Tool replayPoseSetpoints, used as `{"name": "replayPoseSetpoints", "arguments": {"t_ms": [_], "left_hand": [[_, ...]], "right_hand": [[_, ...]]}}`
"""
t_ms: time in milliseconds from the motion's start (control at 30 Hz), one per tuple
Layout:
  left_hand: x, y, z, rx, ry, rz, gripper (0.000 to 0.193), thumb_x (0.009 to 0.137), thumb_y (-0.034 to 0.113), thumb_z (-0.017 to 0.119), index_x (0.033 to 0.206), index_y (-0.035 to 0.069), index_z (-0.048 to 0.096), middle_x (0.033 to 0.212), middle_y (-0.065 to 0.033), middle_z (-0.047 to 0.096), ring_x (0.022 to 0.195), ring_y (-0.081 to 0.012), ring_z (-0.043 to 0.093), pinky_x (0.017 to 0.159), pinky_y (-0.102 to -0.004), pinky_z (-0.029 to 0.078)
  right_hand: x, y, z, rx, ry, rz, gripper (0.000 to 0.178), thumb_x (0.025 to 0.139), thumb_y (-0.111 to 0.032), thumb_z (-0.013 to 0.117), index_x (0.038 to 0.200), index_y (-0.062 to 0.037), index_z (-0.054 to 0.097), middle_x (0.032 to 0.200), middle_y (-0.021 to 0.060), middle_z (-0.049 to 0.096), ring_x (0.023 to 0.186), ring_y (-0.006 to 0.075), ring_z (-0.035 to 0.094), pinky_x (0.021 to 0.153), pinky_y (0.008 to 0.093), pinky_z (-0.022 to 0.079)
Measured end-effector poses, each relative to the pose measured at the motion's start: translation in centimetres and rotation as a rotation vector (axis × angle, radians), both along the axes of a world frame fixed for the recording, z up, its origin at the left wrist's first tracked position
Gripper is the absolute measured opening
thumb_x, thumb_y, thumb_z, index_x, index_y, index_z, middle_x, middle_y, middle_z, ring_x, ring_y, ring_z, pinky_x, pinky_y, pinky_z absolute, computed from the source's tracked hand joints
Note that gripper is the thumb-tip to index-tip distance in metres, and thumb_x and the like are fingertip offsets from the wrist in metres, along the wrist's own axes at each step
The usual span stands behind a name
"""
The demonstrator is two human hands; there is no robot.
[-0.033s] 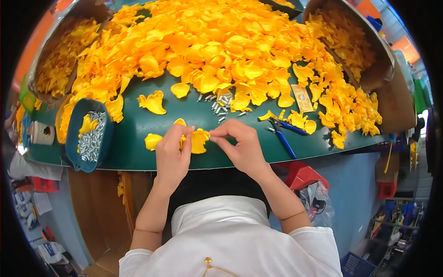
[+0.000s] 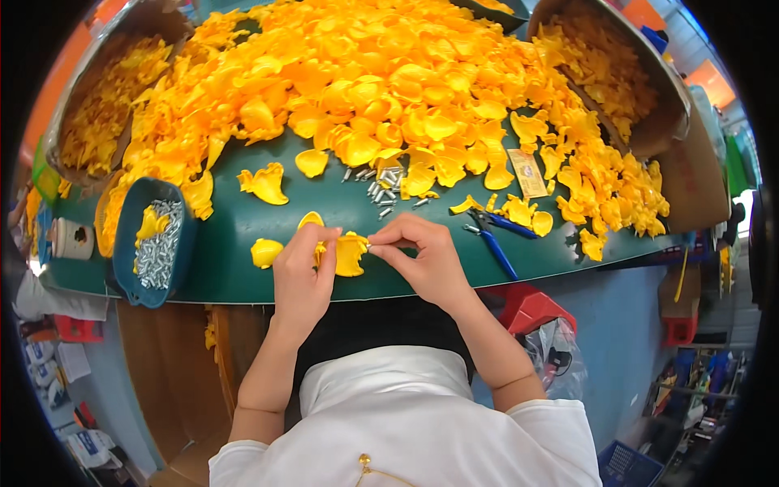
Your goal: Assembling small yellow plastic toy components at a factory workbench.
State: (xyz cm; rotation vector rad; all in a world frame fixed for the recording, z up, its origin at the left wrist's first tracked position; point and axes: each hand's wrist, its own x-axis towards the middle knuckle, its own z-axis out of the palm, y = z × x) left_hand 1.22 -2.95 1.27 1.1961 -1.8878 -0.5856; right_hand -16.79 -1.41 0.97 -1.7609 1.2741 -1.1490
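With the blue tray (image 2: 146, 297) as the mark, the yellow piece (image 2: 350, 256) in use is to its right and well apart from it, held up over the green table (image 2: 235, 284). The left hand (image 2: 304, 268) pinches the piece by its left side between thumb and fingers, likely so that the right edge stays free for the other hand. The right hand (image 2: 422, 252) is closed at the fingertips on a small silvery bit (image 2: 369, 241) at that edge; it is too small to tell what it is, or whether it sits in the piece. The tray's walls probably keep its metal pins (image 2: 158, 260) from rolling off. Farther back and to the right of the tray, more loose pins (image 2: 385, 188) lie against the pile of yellow pieces (image 2: 365, 81), perhaps for easy picking. The blue-handled pliers (image 2: 500, 256), far right of the tray, turn their handles toward the person, which should suit a quick grab. The held piece has its ragged right edge facing away from the tray and its lower end toward the person. The part in view runs longer toward the person than across, but fingers hide the rest, so its full long axis cannot be told.
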Motion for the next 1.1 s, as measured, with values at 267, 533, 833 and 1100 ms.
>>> {"name": "replayPoseSetpoints", "arguments": {"t_ms": [267,533,833,1100], "left_hand": [[-0.9,1.9,-1.9,0.803,0.971,-0.546,0.057,0.086,0.024,0.061,0.132,0.001,0.036,0.131,-0.0187,0.044,0.090,-0.0236,0.062,0.076,-0.0313,0.052],[-1.6,1.7,-2.3,0.787,1.149,-0.405,0.061,0.083,0.029,0.066,0.129,-0.001,0.038,0.132,-0.0222,0.041,0.091,-0.0259,0.061,0.084,-0.0371,0.050],[-2.4,1.2,-2.4,0.796,1.277,-0.328,0.063,0.078,0.020,0.072,0.129,0.000,0.039,0.130,-0.0165,0.045,0.103,-0.0271,0.057,0.088,-0.0357,0.049],[-1.7,1.4,-2.1,0.797,1.372,-0.346,0.054,0.076,0.002,0.069,0.123,0.002,0.043,0.130,-0.0180,0.045,0.109,-0.0281,0.055,0.092,-0.0385,0.047]], "right_hand": [[-1.7,1.5,-0.6,0.395,-0.550,-0.001,0.010,0.082,0.004,0.061,0.091,0.0019,0.063,0.094,0.0063,0.062,0.085,0.0116,0.059,0.079,0.0246,0.048],[-6.4,-5.2,-1.1,-0.246,0.703,-0.627,0.010,0.074,-0.013,0.069,0.081,-0.0062,0.065,0.084,0.0064,0.053,0.090,0.0281,0.045,0.080,0.0350,0.039],[-3.0,-0.1,2.4,0.175,-0.188,-0.202,0.018,0.081,0.000,0.061,0.099,0.0001,0.061,0.092,0.0040,0.058,0.074,0.0092,0.056,0.061,0.0184,0.044],[-2.2,0.5,1.7,0.390,-0.617,0.046,0.022,0.085,-0.002,0.056,0.107,0.0016,0.055,0.095,0.0109,0.063,0.090,0.0147,0.060,0.069,0.0218,0.047]]}}
